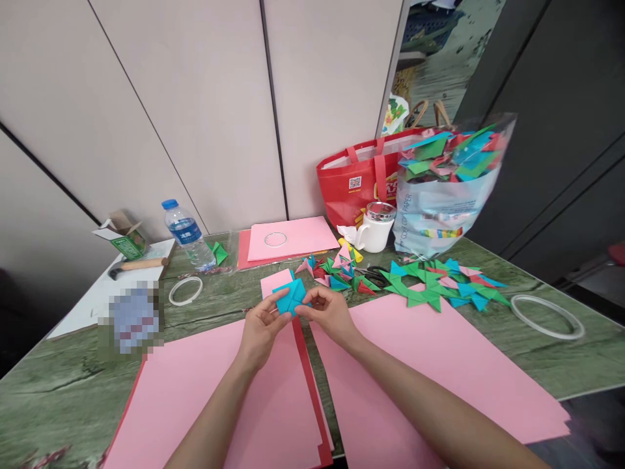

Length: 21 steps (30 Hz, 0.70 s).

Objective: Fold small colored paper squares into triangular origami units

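Observation:
A folded blue paper piece (291,296) is held up between both hands above the table. My left hand (263,322) pinches its left side, thumb below and fingers behind and on top. At its lower right edge, my right hand (328,314) grips it between thumb and fingertips. Just behind it lies a small pink paper piece (274,281). Large pink sheets (229,391) with red paper under them spread beneath my left forearm. More pink sheets (439,365) lie under my right forearm.
Folded coloured pieces (336,270) and star-shaped paper rings (422,286) lie beyond the hands, near black scissors (375,277). A white mug (377,228), a red bag (342,189) and a bag of folded paper (434,208) stand behind. Leftward are a water bottle (188,238) and a hammer (139,264).

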{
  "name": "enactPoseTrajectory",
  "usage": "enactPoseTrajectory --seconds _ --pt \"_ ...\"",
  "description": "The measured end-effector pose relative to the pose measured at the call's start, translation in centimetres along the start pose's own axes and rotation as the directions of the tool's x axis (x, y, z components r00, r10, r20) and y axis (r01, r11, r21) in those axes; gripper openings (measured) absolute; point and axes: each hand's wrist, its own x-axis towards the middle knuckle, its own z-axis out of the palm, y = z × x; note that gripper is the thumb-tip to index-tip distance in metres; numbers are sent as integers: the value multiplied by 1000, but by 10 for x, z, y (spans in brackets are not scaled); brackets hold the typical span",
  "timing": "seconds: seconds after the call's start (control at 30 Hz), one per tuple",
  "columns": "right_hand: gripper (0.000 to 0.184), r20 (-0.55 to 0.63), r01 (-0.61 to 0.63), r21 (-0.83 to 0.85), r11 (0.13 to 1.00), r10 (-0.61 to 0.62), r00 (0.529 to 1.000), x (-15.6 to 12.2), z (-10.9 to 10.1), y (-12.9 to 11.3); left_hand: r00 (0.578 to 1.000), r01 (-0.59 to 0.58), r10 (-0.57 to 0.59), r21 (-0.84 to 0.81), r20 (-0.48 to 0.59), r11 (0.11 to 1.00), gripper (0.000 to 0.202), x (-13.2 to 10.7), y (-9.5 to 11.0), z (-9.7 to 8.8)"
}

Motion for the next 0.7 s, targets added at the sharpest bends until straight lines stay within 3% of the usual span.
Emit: enactPoseTrajectory --seconds 0.3,0.47,0.7 --pt "21 -14 14 -10 1000 -14 1000 0 1 -1 999 -17 18 22 -36 1000 49 -1 0 3" --pt "17 -21 89 -85 992 -92 996 -1 0 0 996 -38 41 38 -76 999 48 -2 2 6" --pt "13 61 141 -98 985 -136 989 0 0 5 991 -31 36 40 -132 999 53 -3 1 9"
